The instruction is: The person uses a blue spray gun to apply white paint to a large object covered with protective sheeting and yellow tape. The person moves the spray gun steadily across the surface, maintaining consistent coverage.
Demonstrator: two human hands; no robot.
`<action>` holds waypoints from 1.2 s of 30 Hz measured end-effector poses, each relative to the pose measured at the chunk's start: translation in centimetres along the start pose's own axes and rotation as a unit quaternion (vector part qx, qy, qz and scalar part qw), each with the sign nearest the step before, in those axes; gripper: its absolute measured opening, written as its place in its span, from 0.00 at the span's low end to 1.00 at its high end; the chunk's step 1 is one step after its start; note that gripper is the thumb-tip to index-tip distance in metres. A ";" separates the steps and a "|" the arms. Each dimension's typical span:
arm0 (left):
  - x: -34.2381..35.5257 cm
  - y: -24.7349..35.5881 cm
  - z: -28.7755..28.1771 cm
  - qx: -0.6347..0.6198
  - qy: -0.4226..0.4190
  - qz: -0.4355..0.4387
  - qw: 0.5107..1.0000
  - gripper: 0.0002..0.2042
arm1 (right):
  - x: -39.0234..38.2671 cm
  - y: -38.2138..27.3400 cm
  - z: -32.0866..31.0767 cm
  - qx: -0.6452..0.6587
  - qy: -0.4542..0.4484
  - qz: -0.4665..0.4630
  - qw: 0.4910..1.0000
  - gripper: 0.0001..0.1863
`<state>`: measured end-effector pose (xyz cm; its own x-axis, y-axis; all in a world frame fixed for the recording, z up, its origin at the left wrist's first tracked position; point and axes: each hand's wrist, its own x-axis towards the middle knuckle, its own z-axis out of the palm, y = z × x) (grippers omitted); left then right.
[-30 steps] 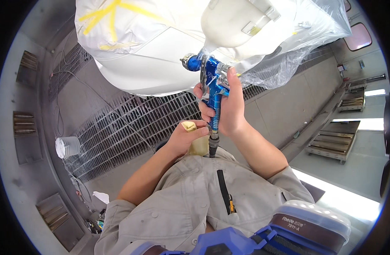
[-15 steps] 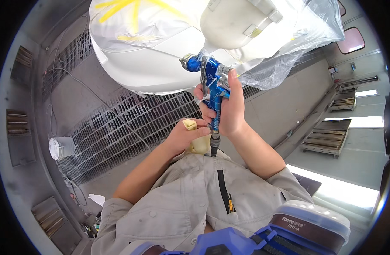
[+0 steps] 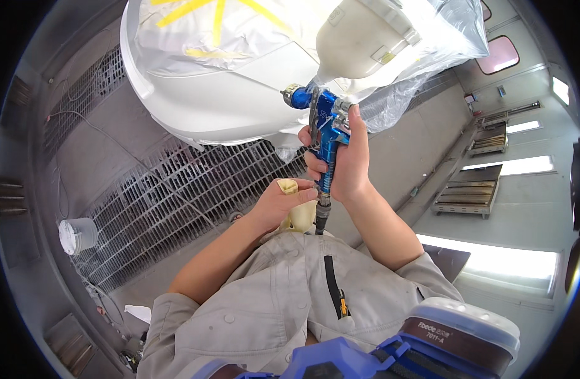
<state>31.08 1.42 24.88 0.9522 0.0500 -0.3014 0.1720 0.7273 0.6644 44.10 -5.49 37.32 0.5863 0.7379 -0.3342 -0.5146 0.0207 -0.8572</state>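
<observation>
Big white car panel fills the top of the view, part of it masked with plastic sheet and yellow tape, hanging over the metal floor grate. Below that, the pale paint cup sits on top of the blue spray gun, nozzle pointing left toward the panel's lower edge. The right hand is wrapped round the gun's grip, fingers curled tight on the front of the handle, thumb up along the back. Down at the handle's foot, the left hand comes in, thumb and forefinger pinched at the fitting just above the dark air hose; a yellowish taped fingertip sticks up beside it.

My read: the job here looks like trimming the setting at the base of the gun. Best done with the right hand holding the gun steady and the nozzle kept off the panel, the left turning in small amounts. A plastic cup lies well off to the left on the floor.
</observation>
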 end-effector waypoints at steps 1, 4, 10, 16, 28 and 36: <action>0.0 0.0 -0.1 0.000 -0.007 0.001 1.000 0.15 | 0.0 0.1 0.2 0.001 0.006 -0.001 1.000 0.42; -0.3 0.3 -0.6 -0.014 -0.025 -0.006 1.000 0.15 | -0.2 0.4 0.8 0.005 0.031 -0.005 1.000 0.42; -0.6 0.9 -1.0 0.033 -0.045 -0.028 0.998 0.16 | -0.6 0.3 1.8 0.023 0.050 -0.026 0.998 0.41; -1.5 -0.4 -2.7 0.448 -0.232 0.127 0.854 0.14 | 0.4 -2.8 1.5 0.029 0.121 -0.136 0.983 0.37; -8.5 -6.4 -19.4 0.750 -0.006 -0.114 0.651 0.16 | 0.1 -6.5 1.9 -0.140 0.036 0.063 0.988 0.40; -20.0 -12.1 -22.3 0.638 0.175 -0.046 0.748 0.17 | 0.2 -3.9 3.9 -0.132 0.042 0.023 0.990 0.36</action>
<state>4.32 6.92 7.62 0.8352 0.3785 -0.3990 0.5470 -0.4962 0.6743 43.81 -2.81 42.09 0.6219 0.6750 -0.3971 -0.3671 -0.1966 -0.9092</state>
